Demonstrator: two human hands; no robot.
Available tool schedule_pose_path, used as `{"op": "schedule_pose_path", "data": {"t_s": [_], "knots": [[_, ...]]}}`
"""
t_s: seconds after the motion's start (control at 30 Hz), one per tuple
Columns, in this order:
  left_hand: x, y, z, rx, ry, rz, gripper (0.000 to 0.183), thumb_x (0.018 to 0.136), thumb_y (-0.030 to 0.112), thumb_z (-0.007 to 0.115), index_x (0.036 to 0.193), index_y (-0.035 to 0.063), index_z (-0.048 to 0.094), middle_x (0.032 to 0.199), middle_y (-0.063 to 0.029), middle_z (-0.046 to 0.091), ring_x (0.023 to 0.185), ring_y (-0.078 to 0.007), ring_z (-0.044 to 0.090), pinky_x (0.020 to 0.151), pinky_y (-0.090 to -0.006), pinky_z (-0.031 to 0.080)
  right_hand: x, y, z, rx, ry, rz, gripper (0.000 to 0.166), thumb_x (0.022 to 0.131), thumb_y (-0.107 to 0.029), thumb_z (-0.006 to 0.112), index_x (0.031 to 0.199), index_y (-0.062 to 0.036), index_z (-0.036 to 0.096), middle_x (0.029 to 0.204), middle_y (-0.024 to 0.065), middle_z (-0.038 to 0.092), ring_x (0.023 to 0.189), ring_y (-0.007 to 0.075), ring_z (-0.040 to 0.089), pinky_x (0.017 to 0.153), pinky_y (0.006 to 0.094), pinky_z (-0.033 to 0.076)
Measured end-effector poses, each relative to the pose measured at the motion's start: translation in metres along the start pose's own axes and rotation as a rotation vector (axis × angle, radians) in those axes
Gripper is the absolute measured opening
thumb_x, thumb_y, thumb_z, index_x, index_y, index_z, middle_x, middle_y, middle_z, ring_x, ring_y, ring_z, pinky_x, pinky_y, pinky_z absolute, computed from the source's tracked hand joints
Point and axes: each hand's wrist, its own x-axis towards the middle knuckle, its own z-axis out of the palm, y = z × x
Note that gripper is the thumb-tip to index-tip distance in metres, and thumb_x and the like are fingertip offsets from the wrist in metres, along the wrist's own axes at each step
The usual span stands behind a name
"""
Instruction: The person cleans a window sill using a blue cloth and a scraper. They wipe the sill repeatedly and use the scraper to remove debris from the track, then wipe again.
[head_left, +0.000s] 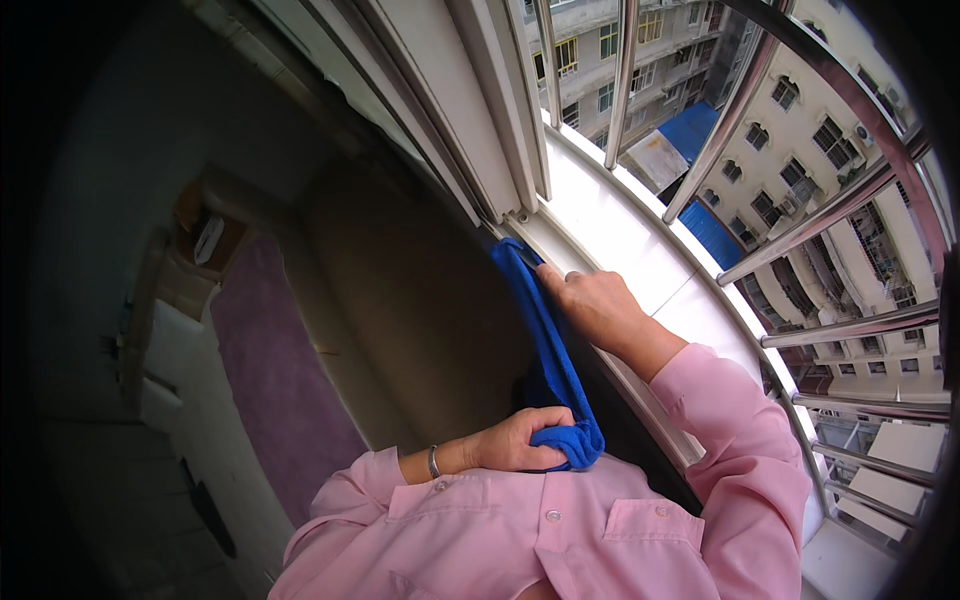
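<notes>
A long blue cloth stretches between my two hands along the inner side of the window track. My left hand is closed around the bunched lower end of the cloth, close to my chest. My right hand is by the upper end, at the track, its index finger stretched towards a small dark flat thing that lies against the cloth. What that dark thing is, I cannot tell. The other fingers of the right hand are curled, and their grip is partly hidden.
Sliding window frames stand just above the right hand. A white tiled ledge and metal window bars lie to the right, with buildings outside. On the left are a bed with a purple cover and a wooden nightstand.
</notes>
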Motion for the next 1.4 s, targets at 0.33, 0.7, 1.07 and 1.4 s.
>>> {"op": "schedule_pose_path", "data": {"t_s": [0.33, 0.7, 1.07, 1.4], "knots": [[0.002, -0.004, -0.008, 0.037, 0.211, 0.094, 0.012, 0.077, 0.012, 0.059, 0.084, 0.0063, 0.051, 0.074, 0.0026, 0.049, 0.069, -0.0052, 0.044, 0.064, -0.0201, 0.040, 0.025, -0.007, 0.009, -0.115, 0.078, 0.017, 0.029, 0.078, -0.008, 0.048, 0.104, 0.0047, 0.049, 0.065, 0.0152, 0.059, 0.059, 0.0289, 0.062, 0.050, 0.0363, 0.049], [-0.006, -0.004, 0.000, -0.004, 0.113, 0.063, 0.009, 0.078, 0.008, 0.057, 0.083, 0.0061, 0.050, 0.075, 0.0031, 0.047, 0.071, -0.0046, 0.044, 0.066, -0.0205, 0.040, 0.019, -0.003, 0.009, -0.094, 0.053, -0.003, 0.029, 0.080, -0.009, 0.046, 0.107, 0.0016, 0.049, 0.063, 0.0146, 0.059, 0.058, 0.0295, 0.061, 0.050, 0.0388, 0.049], [-0.046, 0.056, -0.033, -0.305, 0.477, 0.507, 0.013, 0.073, 0.012, 0.054, 0.081, 0.0073, 0.045, 0.075, 0.0003, 0.049, 0.071, -0.0074, 0.047, 0.068, -0.0204, 0.041, -0.034, -0.004, -0.027, -0.057, -0.134, 0.046, 0.023, 0.082, -0.008, 0.043, 0.102, -0.0056, 0.054, 0.065, 0.0144, 0.060, 0.064, 0.0313, 0.061, 0.055, 0.0413, 0.048], [-0.040, 0.122, -0.080, -0.342, 0.591, 0.808, 0.045, 0.091, 0.036, 0.039, 0.121, 0.0027, 0.043, 0.114, -0.0145, 0.052, 0.103, -0.0250, 0.053, 0.090, -0.0380, 0.042, -0.149, -0.037, -0.086, 0.614, 0.356, 0.501, 0.029, 0.083, -0.007, 0.052, 0.111, -0.0100, 0.055, 0.062, 0.0158, 0.055, 0.053, 0.0281, 0.054, 0.054, 0.0313, 0.043]]}}
